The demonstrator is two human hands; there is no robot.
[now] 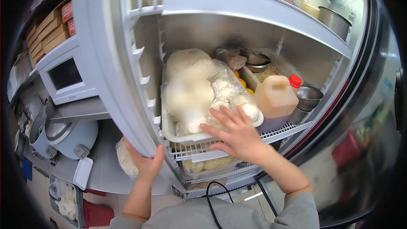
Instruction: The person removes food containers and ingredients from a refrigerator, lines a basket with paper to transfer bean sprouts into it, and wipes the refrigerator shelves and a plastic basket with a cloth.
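Note:
My right hand (239,138) is spread with its fingers apart over the front of a white tray (193,138) on a fridge shelf. Its fingertips are at the clear plastic bags of white, round contents (222,89); whether they press on them I cannot tell. A larger pale bag (190,65) fills the tray's left side, partly blurred. My left hand (145,161) is wrapped around the fridge's left frame (127,101), thumb on the near side. Just behind its fingers is a whitish plastic bag (125,161). Right of the tray stands a jug with a red cap (275,101).
Metal bowls (309,96) and a basket (280,65) share the shelf. An upper shelf (254,6) runs above. The glass door (339,157) stands open at right. Rice cookers (70,133) sit on the left counter, and a grey bin (68,201) is below.

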